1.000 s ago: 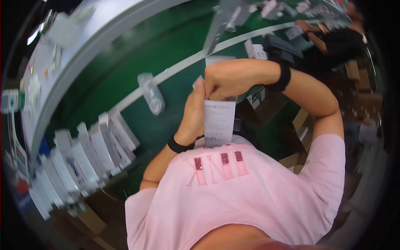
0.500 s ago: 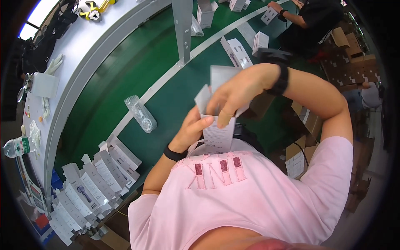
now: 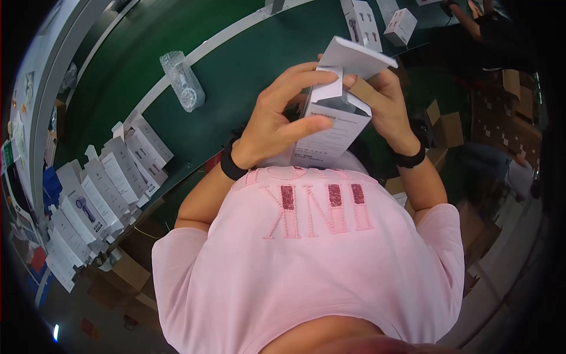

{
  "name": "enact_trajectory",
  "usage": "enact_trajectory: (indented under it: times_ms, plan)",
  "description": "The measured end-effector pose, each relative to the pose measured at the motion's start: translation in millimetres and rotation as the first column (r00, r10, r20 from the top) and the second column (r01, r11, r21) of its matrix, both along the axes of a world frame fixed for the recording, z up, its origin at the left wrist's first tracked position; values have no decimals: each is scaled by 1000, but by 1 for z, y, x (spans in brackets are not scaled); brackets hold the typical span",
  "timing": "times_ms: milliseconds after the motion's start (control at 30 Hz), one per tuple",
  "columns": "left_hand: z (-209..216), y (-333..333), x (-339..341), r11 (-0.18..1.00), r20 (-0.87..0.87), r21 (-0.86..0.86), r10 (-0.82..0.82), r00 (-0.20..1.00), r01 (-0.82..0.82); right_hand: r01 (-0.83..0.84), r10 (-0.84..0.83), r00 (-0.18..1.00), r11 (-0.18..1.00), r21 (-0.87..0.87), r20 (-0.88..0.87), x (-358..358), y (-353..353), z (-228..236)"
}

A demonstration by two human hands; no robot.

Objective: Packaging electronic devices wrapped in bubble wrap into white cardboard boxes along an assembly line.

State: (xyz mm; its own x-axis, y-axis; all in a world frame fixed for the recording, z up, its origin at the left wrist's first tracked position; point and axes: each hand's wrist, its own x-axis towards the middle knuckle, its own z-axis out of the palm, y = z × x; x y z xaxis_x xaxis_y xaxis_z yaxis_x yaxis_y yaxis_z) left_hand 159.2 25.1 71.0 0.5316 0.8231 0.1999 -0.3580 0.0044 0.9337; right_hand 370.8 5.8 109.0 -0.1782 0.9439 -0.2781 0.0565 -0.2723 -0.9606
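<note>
Close to my chest I hold a white printed carton (image 3: 333, 133), tilted, with its lid and a side flap standing up at the top end. My left hand (image 3: 277, 112) grips its left side, the thumb along the printed face and the fingers by the side flap. On the other side, my right hand (image 3: 383, 106) clasps the carton near the raised lid, with a finger at the opening. What lies inside the carton is mostly hidden. Beyond my left hand, a bubble-wrapped item (image 3: 183, 82) lies on the green table (image 3: 233, 65).
Several unfolded white cartons (image 3: 100, 194) stand in a row at the left table edge. Closed cartons (image 3: 362, 26) sit at the far side. Brown cardboard boxes (image 3: 445, 127) are on the right, and another person's arm (image 3: 466, 20) shows at the upper right.
My right hand has moved from above the carton's opening to its right side. The carton now leans to the right, and its flaps are closer together. The whole view has shifted.
</note>
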Motion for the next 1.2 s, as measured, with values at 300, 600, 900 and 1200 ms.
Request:
enact_trajectory:
  times_ms: [300,600,900,1200]
  plan:
    - [-20,8,3,977,-201,-212,-27,979,-17,-103,76,989,971,217,131,1,9,7]
    - [-19,37,50,968,-150,-251,-28,988,-11,-275,168,912,927,254,374,48,16,9]
    - [-28,125,153,993,-518,30,114,848,-115,509,-517,853,855,99,79,230,67,-42]
    - [-156,337,255,412,-587,425,803,102,-806,174,-899,116,437,882,422,451,228,-115]
